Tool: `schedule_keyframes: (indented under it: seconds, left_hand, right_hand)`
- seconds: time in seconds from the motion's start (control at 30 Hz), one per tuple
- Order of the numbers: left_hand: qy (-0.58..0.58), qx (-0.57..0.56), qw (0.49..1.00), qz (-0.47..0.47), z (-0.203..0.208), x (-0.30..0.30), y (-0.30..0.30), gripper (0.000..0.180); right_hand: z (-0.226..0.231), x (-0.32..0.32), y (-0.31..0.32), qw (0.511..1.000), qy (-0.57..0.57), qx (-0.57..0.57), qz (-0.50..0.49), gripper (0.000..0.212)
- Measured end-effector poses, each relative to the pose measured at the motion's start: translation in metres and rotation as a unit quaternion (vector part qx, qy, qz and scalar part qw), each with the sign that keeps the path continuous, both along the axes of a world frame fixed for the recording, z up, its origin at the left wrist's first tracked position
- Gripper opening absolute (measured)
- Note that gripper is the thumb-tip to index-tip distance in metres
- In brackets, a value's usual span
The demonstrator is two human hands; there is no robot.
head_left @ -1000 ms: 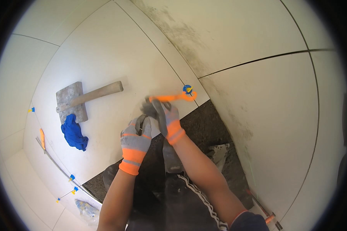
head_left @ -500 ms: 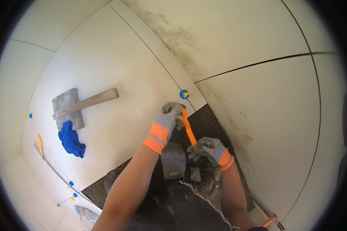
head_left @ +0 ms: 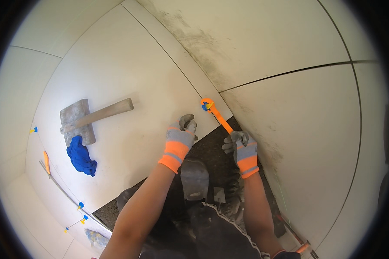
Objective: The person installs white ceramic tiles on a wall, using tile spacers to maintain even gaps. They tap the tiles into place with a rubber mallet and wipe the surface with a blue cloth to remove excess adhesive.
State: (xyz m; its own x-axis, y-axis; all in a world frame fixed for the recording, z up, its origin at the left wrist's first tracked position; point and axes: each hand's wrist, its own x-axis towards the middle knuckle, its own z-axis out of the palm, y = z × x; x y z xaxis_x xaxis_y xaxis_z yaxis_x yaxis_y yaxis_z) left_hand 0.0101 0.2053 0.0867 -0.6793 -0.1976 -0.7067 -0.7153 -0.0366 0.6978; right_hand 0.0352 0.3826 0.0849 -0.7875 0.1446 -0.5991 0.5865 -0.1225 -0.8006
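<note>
Centre-right: my right hand (head_left: 243,146) grips the orange wrench (head_left: 221,120), axis running up-left to the blue-and-yellow clip (head_left: 206,106). My left hand (head_left: 182,134), nearer clip, half-curled; contents unclear.

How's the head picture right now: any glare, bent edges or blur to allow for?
Head view: fisheye bows the tiles at right, rim falls to black; head view: whitish glow left of the wooden-handled tool; head view: orange wrench, left hand and right hand look fairly crisp.
</note>
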Motion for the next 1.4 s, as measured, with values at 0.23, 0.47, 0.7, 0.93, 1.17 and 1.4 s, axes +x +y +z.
schedule_keyframes:
  seconds: [0.23,0.47,0.7,0.93,1.17,1.4]
  left_hand:
    - [-0.005,-0.045,0.998,-0.038,-0.016,-0.002,0.000,0.028]
    - [0.134,-0.330,0.901,-0.247,-0.008,-0.022,0.008,0.031]
    - [0.091,-0.435,0.744,-0.499,0.006,-0.062,0.026,0.028]
    - [0.112,-0.464,0.720,-0.503,-0.001,-0.061,0.028,0.030]
    - [0.049,-0.442,0.720,-0.533,0.003,-0.064,0.029,0.040]
    - [0.016,-0.413,0.724,-0.553,0.010,-0.067,0.030,0.033]
  right_hand:
    - [0.003,-0.008,-0.014,0.990,-0.059,0.036,-0.123,0.018]
    - [-0.008,-0.011,-0.023,0.970,-0.070,-0.012,-0.234,0.021]
    - [-0.008,-0.009,-0.016,0.988,-0.082,0.045,-0.127,0.021]
    - [0.001,-0.028,-0.010,0.904,-0.153,0.340,0.209,0.037]
    - [0.008,-0.050,-0.029,0.806,-0.150,0.460,0.342,0.044]
    - [-0.004,-0.048,-0.039,0.809,-0.133,0.477,0.318,0.046]
